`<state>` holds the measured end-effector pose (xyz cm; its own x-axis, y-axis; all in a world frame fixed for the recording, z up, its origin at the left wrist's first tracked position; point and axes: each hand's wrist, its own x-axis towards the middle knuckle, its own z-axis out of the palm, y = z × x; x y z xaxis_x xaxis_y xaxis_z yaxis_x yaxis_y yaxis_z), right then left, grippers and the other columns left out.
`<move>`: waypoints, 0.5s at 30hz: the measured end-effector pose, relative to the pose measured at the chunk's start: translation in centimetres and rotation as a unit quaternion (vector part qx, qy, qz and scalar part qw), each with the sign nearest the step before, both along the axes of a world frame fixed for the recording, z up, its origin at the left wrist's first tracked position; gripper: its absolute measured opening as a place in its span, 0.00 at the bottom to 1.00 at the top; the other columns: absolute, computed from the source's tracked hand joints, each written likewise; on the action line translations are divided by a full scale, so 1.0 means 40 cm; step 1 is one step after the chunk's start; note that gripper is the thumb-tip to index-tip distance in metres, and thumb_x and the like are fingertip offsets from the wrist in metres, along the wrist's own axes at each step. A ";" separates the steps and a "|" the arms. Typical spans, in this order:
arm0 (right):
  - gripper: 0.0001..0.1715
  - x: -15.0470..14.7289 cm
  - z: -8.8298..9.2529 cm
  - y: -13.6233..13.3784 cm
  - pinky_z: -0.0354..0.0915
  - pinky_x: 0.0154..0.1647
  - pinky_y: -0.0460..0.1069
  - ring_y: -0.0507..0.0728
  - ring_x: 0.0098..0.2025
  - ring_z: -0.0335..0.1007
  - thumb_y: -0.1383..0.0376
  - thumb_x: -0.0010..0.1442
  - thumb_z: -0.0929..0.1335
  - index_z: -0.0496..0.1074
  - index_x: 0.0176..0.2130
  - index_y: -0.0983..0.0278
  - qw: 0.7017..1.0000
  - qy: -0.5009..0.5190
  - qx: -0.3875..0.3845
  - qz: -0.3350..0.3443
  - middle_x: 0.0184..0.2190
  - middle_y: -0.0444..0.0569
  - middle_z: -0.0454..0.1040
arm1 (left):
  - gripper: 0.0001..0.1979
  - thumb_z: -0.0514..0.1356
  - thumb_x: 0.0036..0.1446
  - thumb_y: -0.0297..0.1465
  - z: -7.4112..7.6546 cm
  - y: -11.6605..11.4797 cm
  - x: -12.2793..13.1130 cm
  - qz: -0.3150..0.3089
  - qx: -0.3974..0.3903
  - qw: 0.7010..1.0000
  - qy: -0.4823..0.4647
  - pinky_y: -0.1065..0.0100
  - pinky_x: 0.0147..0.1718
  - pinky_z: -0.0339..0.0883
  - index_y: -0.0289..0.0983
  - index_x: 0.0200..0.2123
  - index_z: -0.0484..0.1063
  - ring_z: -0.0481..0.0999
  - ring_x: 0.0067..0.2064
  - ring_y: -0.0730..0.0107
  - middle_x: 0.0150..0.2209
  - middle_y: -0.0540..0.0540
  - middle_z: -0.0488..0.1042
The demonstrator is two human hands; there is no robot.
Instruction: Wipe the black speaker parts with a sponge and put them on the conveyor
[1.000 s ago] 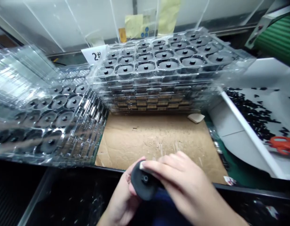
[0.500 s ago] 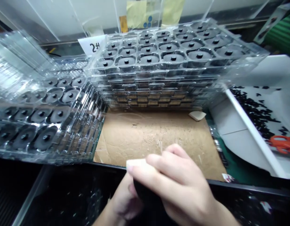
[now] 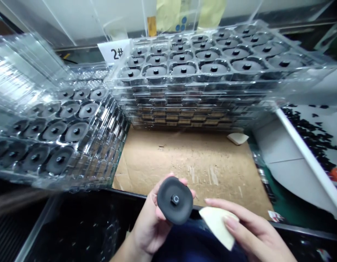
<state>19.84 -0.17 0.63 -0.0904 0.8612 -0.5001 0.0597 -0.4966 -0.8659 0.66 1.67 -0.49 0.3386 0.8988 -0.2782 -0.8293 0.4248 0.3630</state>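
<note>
My left hand (image 3: 150, 225) grips a black rounded rubber part (image 3: 175, 200) with a small centre stud, its face turned up toward me. My right hand (image 3: 253, 233) sits just to its right, fingers pinched on a cream wedge-shaped sponge (image 3: 218, 226). The sponge is a little apart from the black part. Both hands hover over the near edge of a brown cardboard sheet (image 3: 184, 156).
A tall stack of clear plastic trays (image 3: 212, 69) filled with the same black parts stands behind the cardboard, with a "2#" label (image 3: 117, 54). A second tray stack (image 3: 53, 123) is at the left. A white bin of small black scraps (image 3: 313, 134) is at the right, another cream wedge (image 3: 237, 138) lies nearby.
My right hand, which covered the black part with the sponge, has drawn off to the right and down. The part's face now shows fully in my left hand.
</note>
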 end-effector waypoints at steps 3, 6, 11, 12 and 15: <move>0.15 -0.006 0.012 0.021 0.71 0.39 0.43 0.57 0.41 0.75 0.56 0.57 0.67 0.75 0.43 0.57 0.992 -0.071 0.100 0.011 0.41 0.48 0.78 | 0.27 0.71 0.36 0.34 0.004 -0.006 0.001 -0.006 -0.012 1.000 0.006 0.70 0.43 0.68 0.44 0.44 0.74 0.76 0.45 0.62 0.46 0.48 0.77; 0.14 -0.043 0.057 0.041 0.71 0.36 0.42 0.54 0.39 0.75 0.63 0.59 0.66 0.72 0.45 0.54 0.950 -0.136 0.279 0.026 0.41 0.44 0.77 | 0.29 0.72 0.33 0.35 -0.001 -0.017 0.005 0.000 -0.037 0.998 0.041 0.72 0.42 0.67 0.44 0.43 0.74 0.76 0.44 0.65 0.45 0.48 0.77; 0.17 -0.127 0.105 0.053 0.68 0.38 0.48 0.54 0.36 0.72 0.73 0.59 0.63 0.69 0.48 0.64 0.837 -0.192 0.499 0.119 0.37 0.48 0.76 | 0.27 0.70 0.39 0.36 -0.007 -0.030 0.000 -0.011 -0.061 0.991 0.119 0.63 0.52 0.60 0.44 0.46 0.72 0.72 0.49 0.60 0.45 0.46 0.76; 0.17 -0.136 0.106 0.054 0.68 0.37 0.49 0.53 0.34 0.72 0.74 0.58 0.62 0.69 0.47 0.66 0.825 -0.203 0.505 0.153 0.36 0.48 0.76 | 0.25 0.69 0.40 0.34 -0.006 -0.029 -0.002 -0.005 -0.057 0.991 0.120 0.62 0.52 0.60 0.44 0.45 0.73 0.72 0.48 0.60 0.45 0.47 0.76; 0.15 -0.151 0.104 0.063 0.65 0.33 0.48 0.52 0.30 0.70 0.74 0.59 0.61 0.71 0.43 0.64 0.830 -0.229 0.453 0.230 0.32 0.46 0.76 | 0.26 0.71 0.36 0.33 0.003 -0.029 0.001 0.016 -0.051 0.992 0.113 0.66 0.49 0.63 0.45 0.43 0.73 0.73 0.46 0.63 0.43 0.49 0.76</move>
<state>13.81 2.36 4.81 -0.4926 0.8298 0.2622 0.4885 0.5130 -0.7059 0.69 0.52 -0.36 0.2280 0.8718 -0.4336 -0.7452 0.4429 0.4986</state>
